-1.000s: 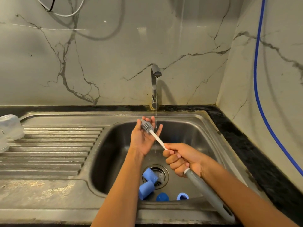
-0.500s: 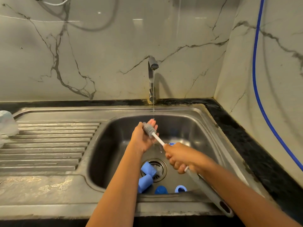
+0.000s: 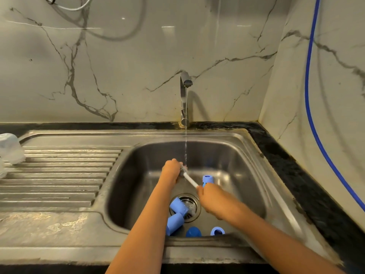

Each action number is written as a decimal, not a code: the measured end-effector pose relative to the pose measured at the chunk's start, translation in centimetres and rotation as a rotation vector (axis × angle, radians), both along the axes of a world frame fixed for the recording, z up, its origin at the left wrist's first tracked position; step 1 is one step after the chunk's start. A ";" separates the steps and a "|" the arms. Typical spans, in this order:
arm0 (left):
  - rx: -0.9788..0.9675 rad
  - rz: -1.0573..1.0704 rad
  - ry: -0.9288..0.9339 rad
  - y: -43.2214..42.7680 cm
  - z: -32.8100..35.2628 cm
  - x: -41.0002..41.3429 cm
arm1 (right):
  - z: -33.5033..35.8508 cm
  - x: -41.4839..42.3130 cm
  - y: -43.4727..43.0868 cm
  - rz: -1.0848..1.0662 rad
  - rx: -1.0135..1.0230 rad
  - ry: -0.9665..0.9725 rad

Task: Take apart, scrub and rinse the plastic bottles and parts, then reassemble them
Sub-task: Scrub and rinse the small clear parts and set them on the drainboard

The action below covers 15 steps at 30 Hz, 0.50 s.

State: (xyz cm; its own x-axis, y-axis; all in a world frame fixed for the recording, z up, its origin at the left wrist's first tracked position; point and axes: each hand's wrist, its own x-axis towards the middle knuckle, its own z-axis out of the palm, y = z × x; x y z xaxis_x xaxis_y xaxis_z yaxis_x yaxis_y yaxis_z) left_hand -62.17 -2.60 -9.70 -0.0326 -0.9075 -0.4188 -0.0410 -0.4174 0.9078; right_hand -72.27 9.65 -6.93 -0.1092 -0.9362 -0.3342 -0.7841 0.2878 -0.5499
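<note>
Over the sink basin (image 3: 233,155), my right hand (image 3: 212,200) grips the white shaft of a bottle brush (image 3: 190,179). Its grey bristle tip sits under the thin stream of tap water, and my left hand (image 3: 171,172) curls around that tip. Several blue plastic parts lie in the basin: two cylinders (image 3: 178,207) (image 3: 174,223) by the drain, a round cap (image 3: 193,232), a ring (image 3: 217,231) at the front wall, and one piece (image 3: 207,179) just behind my right hand. Clear bottles (image 3: 10,148) stand at the far left of the drainboard.
The faucet (image 3: 184,99) rises from the back rim and runs. A ribbed steel drainboard (image 3: 59,175) spreads to the left. Black counter (image 3: 296,175) borders the sink on the right, below a marble wall with a blue hose (image 3: 310,95).
Both hands have dropped lower into the basin with the brush. My left hand, open behind the bristle tip before, has closed around it. A blue part now shows behind my right hand.
</note>
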 end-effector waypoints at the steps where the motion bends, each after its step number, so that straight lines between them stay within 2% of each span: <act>1: -0.033 -0.024 -0.136 0.2 -0.1 0.1 | 0.0 0.5 0.4 0.081 -0.053 0.104; 2: -0.039 0.002 -0.160 0.3 -0.2 0.1 | 0.1 0.7 0.6 0.113 -0.077 0.138; 3: -0.023 0.044 -0.060 0.4 0.1 0.1 | 0.3 0.6 0.6 0.112 -0.078 0.136; 4: -0.002 0.092 0.116 0.1 0.2 0.1 | 0.7 0.4 0.4 0.061 -0.051 0.063; 5: 0.063 0.096 0.351 -0.1 0.6 0.2 | 0.9 0.0 0.0 -0.027 -0.007 -0.096; 7: 0.113 0.032 0.738 -0.3 1.0 0.3 | 1.7 -0.9 -0.7 -0.203 0.204 -0.629; 8: 0.093 0.020 0.871 -0.5 1.1 0.5 | 2.2 -1.4 -1.1 -0.266 0.339 -0.931; 10: 0.035 0.000 1.081 -0.4 1.6 0.8 | 2.8 -2.5 -1.6 -0.268 0.582 -1.458; 11: 0.016 -0.001 1.165 -0.3 2.0 0.9 | 3.1 -2.7 -1.6 -0.223 0.681 -1.614; 12: -0.004 -0.006 1.206 -0.1 2.3 1.0 | 3.2 -2.7 -1.6 -0.187 0.720 -1.664; 13: -0.024 0.012 1.197 0.0 2.5 1.2 | 3.2 -2.7 -1.6 -0.170 0.703 -1.625; 15: -0.036 0.001 1.133 0.0 2.5 1.4 | 3.3 -2.6 -1.5 -0.206 0.573 -1.358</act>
State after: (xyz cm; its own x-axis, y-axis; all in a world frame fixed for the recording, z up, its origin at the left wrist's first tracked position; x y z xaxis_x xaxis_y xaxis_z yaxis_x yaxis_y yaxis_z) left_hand -60.77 -2.63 -7.24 -0.3757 -0.9187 -0.1221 0.8124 -0.3898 0.4336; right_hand -74.88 8.16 -3.63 0.4692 -0.6524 -0.5951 0.3029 0.7519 -0.5855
